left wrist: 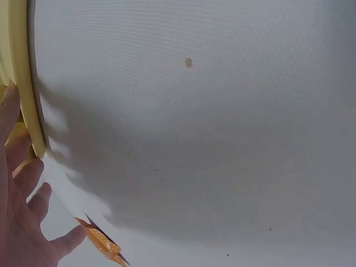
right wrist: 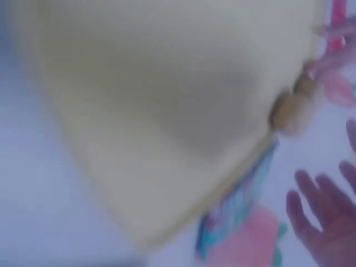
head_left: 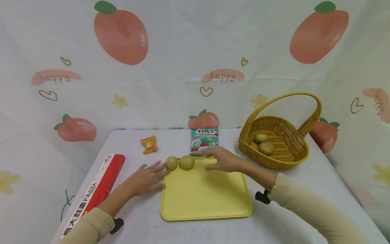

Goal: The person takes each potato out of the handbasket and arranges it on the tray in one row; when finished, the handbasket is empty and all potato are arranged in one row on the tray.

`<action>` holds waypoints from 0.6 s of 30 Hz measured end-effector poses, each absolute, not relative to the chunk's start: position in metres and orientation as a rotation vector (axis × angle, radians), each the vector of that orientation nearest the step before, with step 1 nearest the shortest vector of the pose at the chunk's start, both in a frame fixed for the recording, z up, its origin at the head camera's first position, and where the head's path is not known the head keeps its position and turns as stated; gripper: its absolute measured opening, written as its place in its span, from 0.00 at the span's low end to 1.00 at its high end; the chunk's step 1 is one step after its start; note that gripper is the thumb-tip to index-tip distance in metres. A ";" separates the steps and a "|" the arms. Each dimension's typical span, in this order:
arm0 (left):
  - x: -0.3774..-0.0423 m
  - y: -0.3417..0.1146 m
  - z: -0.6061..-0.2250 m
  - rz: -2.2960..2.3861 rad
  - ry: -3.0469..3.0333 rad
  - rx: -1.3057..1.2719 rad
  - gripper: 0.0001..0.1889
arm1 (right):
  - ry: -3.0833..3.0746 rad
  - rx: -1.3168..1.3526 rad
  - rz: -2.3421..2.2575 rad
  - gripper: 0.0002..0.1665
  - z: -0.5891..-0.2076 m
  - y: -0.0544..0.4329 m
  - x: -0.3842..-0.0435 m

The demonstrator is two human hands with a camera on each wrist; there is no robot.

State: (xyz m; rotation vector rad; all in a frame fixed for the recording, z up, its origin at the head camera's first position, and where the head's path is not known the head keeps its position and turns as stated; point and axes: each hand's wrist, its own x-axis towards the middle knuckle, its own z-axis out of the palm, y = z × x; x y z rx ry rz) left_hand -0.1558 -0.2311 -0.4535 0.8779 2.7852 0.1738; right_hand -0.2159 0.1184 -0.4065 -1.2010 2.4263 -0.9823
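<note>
Two potatoes sit side by side at the far left corner of a yellow tray: a smaller potato at the corner and a larger potato to its right. My left hand is at the tray's left edge with fingers spread, its fingertips right by the smaller potato. Over the far part of the tray, my right hand hovers with fingers extended and nothing in it, right of the larger potato. In the right wrist view, blurred, the right hand shows spread fingers.
A wicker basket with several potatoes stands at the back right. Behind the tray lies a green candy bag. An orange wrapped snack is at the back left, and a long red pasta box runs along the left side.
</note>
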 end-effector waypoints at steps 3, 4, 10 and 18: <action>-0.156 -0.232 -0.454 0.179 2.781 0.873 0.33 | 2.441 -1.170 -0.915 0.34 -0.388 0.148 -0.218; -0.156 -0.232 -0.454 0.180 2.780 0.874 0.33 | 2.457 -1.153 -0.886 0.35 -0.383 0.158 -0.219; -0.156 -0.233 -0.454 0.184 2.784 0.882 0.32 | 2.498 -1.038 -0.825 0.36 -0.363 0.218 -0.233; -0.158 -0.233 -0.455 0.188 2.780 0.875 0.33 | 2.284 -0.897 -0.977 0.35 -0.349 0.280 -0.257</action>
